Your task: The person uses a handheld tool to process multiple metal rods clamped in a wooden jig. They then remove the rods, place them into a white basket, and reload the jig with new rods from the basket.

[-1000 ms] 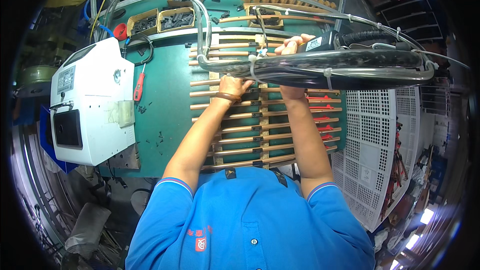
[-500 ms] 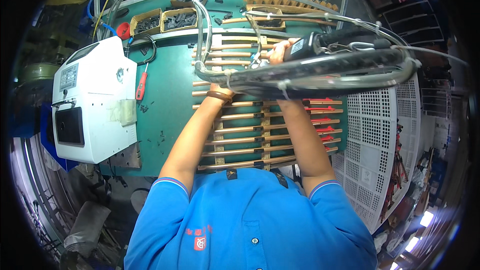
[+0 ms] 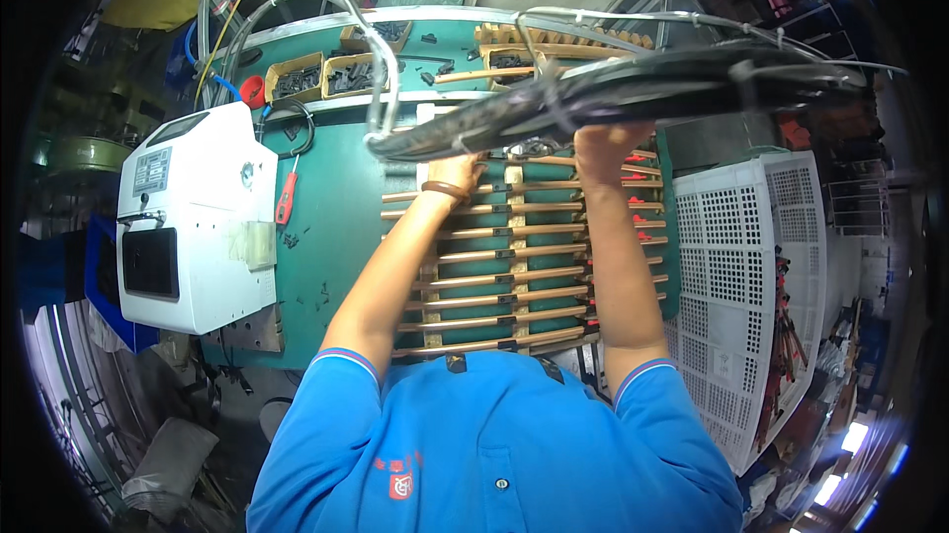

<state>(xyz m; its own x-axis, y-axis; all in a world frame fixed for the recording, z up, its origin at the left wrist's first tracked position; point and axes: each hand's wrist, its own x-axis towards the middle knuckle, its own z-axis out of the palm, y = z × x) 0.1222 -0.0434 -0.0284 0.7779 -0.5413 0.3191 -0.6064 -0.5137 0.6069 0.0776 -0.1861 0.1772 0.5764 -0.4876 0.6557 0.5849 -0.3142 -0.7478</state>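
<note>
Head view: copper-coloured rods (image 3: 552, 250), across wooden supports (image 3: 517, 267) before us; our left hand (image 3: 459, 173), at farther rods; our right hand (image 3: 610, 144), fingers behind hose bundle (image 3: 643, 88); either grip, we cannot tell. We'd best steady rods, keeping that bundle clear.

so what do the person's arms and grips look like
Short blue sleeves, white-trimmed, cover the upper arms; the forearms are bare. A brown bracelet circles the left wrist; none shows on the right. The left grip is gloveless; the right grip, partly hidden by the black cable bundle, shows no glove.
</note>
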